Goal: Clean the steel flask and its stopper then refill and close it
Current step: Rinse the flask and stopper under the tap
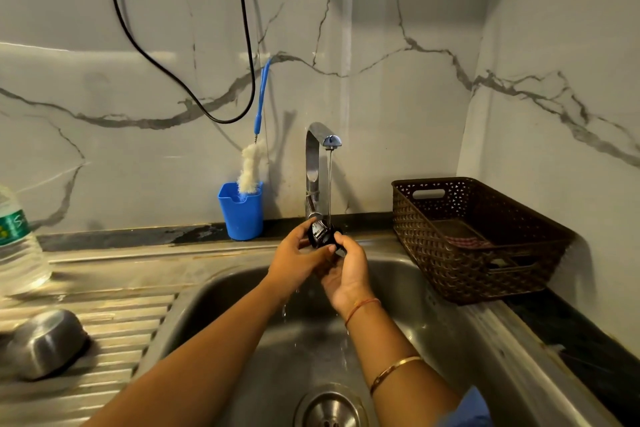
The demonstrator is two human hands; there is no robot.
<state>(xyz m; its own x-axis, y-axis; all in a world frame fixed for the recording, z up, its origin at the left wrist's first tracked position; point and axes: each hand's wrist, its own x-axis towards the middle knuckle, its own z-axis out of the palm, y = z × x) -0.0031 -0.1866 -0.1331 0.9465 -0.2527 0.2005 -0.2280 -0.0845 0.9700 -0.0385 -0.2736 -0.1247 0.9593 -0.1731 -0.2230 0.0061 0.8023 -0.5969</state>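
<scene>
Steel sink (433,305) below catches the runoff. The steel flask (46,343) lies on the ribbed drainer (114,333) at the left, well apart from the tap (313,163). Both forearms converge over the basin. The left hand (298,258) and right hand (348,272) each have their grip clamped on the black stopper (322,236), held under the thin stream (329,184). To rinse it well, it likely needs turning so water reaches every groove, held low to limit splashing.

At the left edge of the frame, the plastic bottle (19,246) has a green label (13,225) showing a white "S"; the rest is unreadable. Marks on the black stopper (320,236) are illegible.
</scene>
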